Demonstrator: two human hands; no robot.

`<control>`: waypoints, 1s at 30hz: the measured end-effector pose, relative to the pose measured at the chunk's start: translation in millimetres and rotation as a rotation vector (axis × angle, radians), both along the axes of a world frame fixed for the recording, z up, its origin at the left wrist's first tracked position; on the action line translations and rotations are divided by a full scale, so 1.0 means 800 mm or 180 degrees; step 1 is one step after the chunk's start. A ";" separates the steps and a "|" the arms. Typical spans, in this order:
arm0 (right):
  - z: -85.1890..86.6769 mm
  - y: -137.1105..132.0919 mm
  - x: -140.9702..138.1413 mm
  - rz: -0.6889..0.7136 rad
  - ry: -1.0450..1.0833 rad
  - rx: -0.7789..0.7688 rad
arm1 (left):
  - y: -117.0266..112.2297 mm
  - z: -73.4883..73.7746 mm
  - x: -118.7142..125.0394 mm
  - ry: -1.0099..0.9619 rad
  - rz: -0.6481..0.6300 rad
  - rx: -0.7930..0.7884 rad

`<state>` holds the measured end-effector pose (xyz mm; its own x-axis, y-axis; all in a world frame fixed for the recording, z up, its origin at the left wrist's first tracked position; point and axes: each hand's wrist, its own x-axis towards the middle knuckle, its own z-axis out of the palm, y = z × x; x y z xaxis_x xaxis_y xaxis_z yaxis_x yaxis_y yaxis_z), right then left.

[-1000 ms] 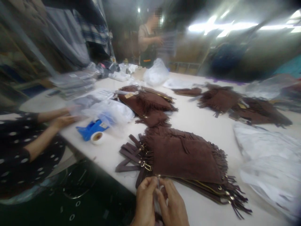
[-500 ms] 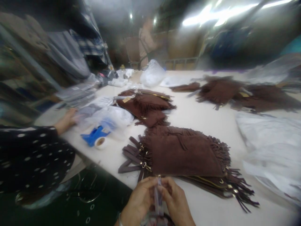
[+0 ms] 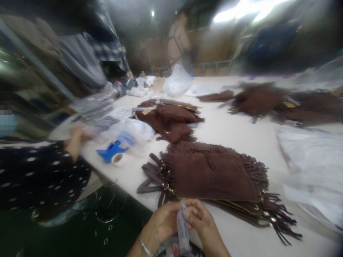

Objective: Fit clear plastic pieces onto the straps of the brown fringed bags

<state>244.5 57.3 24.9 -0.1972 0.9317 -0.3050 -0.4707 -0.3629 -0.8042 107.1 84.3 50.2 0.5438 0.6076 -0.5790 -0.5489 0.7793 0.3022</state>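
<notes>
At the near edge of the table, my left hand [image 3: 164, 221] and my right hand [image 3: 203, 221] meet in front of a dark brown fringed bag [image 3: 211, 176]. Between them hangs a translucent plastic strip [image 3: 182, 230], its top at the bag's zipper pull [image 3: 183, 201]. The fingers of both hands are closed around the upper part of this strip; my right thumb presses on it. The bag lies flat on top of others like it, with brown straps [image 3: 151, 178] and gold clips at its left and tassels [image 3: 285, 219] at its right.
A blue tape dispenser [image 3: 108, 152] with a tape roll [image 3: 118, 159] stands left. Beyond are more brown bags [image 3: 168, 114] and white plastic wrapping [image 3: 313, 150]. A co-worker's hand [image 3: 75, 139], in a dotted sleeve, touches plastic packets; another person [image 3: 178, 43] stands behind.
The view has shifted slightly, so the table's things sit a little farther right. More of the plastic strip shows below my fingers. The co-worker's hand has moved slightly.
</notes>
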 end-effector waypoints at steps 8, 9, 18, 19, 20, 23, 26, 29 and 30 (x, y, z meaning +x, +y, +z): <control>0.003 -0.005 -0.002 -0.0018 0.0809 -0.0598 | -0.005 -0.023 0.004 -0.0003 0.0275 0.0164; 0.005 -0.005 -0.002 -0.0005 0.0898 -0.0677 | -0.004 -0.024 0.005 -0.0033 0.0290 0.0188; 0.027 0.002 -0.005 0.0231 0.1331 -0.0963 | 0.006 -0.028 0.021 -0.0118 0.0352 0.0335; 0.029 0.002 -0.005 0.0222 0.1295 -0.0964 | 0.004 -0.030 0.023 -0.0087 0.0397 0.0342; 0.029 0.002 -0.006 0.0210 0.1251 -0.0964 | 0.003 -0.031 0.024 -0.0041 0.0441 0.0355; 0.022 -0.001 -0.006 0.0165 0.1113 -0.0995 | -0.003 -0.031 0.024 0.0178 0.0609 0.0438; 0.006 -0.003 -0.007 0.0227 0.1029 -0.0996 | -0.005 -0.023 0.017 0.0292 0.0638 0.0550; -0.007 -0.003 -0.010 0.0160 0.1108 -0.1001 | -0.004 -0.008 0.014 0.0223 0.0488 0.0587; -0.010 -0.005 -0.012 0.0103 0.1159 -0.0971 | -0.005 -0.002 0.016 0.0199 0.0414 0.0550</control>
